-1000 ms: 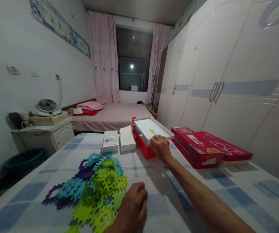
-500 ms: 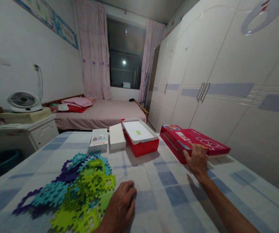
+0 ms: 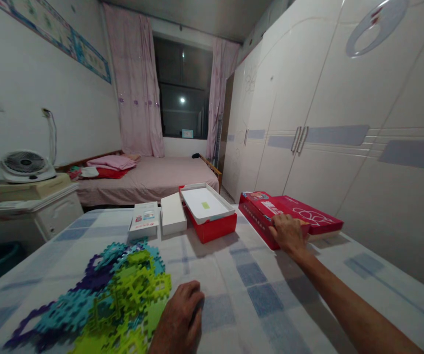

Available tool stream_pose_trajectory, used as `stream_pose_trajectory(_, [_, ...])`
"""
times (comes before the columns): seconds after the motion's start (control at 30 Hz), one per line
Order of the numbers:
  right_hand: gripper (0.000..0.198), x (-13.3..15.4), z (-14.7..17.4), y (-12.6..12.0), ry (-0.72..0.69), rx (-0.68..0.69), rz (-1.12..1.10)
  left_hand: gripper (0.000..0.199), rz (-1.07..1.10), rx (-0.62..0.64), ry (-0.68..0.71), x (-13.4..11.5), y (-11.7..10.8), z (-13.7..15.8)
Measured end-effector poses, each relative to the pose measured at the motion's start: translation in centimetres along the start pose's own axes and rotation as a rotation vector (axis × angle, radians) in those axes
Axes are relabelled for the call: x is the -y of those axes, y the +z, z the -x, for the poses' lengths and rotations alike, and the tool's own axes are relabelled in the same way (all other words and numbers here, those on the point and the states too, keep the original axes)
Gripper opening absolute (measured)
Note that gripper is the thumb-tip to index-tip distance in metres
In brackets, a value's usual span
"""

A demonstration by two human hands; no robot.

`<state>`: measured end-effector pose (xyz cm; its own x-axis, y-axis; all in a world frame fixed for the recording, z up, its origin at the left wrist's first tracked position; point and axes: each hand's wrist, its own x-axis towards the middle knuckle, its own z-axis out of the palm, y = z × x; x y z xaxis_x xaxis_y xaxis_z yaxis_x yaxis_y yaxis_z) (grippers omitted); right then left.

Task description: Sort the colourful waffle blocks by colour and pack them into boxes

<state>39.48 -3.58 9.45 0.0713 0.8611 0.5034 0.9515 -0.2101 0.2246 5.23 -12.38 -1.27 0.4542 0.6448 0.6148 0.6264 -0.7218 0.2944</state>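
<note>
My right hand [image 3: 288, 233] lies over the near corner of a red box [image 3: 258, 219], fingers on the top and the thumb at its side. Low in the view, my left hand [image 3: 180, 314] rests on the tablecloth with its fingers curled together, and nothing shows in them. Just left of it spreads a loose pile of flat interlocking plastic pieces: lime green [image 3: 131, 285], turquoise [image 3: 68, 309] and purple [image 3: 99, 278]. The fingertips of my left hand are partly hidden.
Past the pile stand a white box with printed labels [image 3: 144, 219], a plain white box [image 3: 173, 214] and a red box [image 3: 217, 228] with a white tray [image 3: 208, 199] on it. Another flat red box [image 3: 310, 212] adjoins the right one. White wardrobes [image 3: 308, 167] line the right.
The view has shifted slightly, moving most things a little left and down. My right hand stays on the red box, and my left hand stays on the tablecloth.
</note>
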Motion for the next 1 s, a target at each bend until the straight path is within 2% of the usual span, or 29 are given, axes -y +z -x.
stream_pose_trajectory(0.17, [0.024, 0.4, 0.4, 0.0, 0.089, -0.042, 0.157, 0.025, -0.004, -0.010, 0.006, -0.2, -0.1, 0.1])
stream_pose_trajectory(0.3, [0.018, -0.2, 0.8, -0.3, -0.010, -0.022, 0.146, 0.026, -0.016, -0.020, 0.034, -0.3, -0.1, 0.1])
stream_pose_trajectory(0.47, [0.016, -0.9, 2.1, -0.9, 0.018, 0.004, 0.099, 0.026, -0.033, -0.039, 0.056, -0.5, -0.4, -0.1])
stream_pose_trajectory(0.63, [0.019, -0.4, 2.7, -1.4, -0.090, 0.024, 0.015, 0.025, -0.079, -0.062, 0.087, -0.9, -0.2, -0.1])
stream_pose_trajectory(0.77, [0.019, 1.3, 1.7, -1.3, 0.002, 0.084, -0.010, 0.023, -0.121, -0.063, 0.100, -0.6, 0.3, 0.0])
stream_pose_trajectory(1.0, [0.021, 3.2, 0.6, -0.7, 0.101, 0.032, 0.024, 0.023, -0.116, -0.043, 0.078, -1.0, 0.0, 0.1])
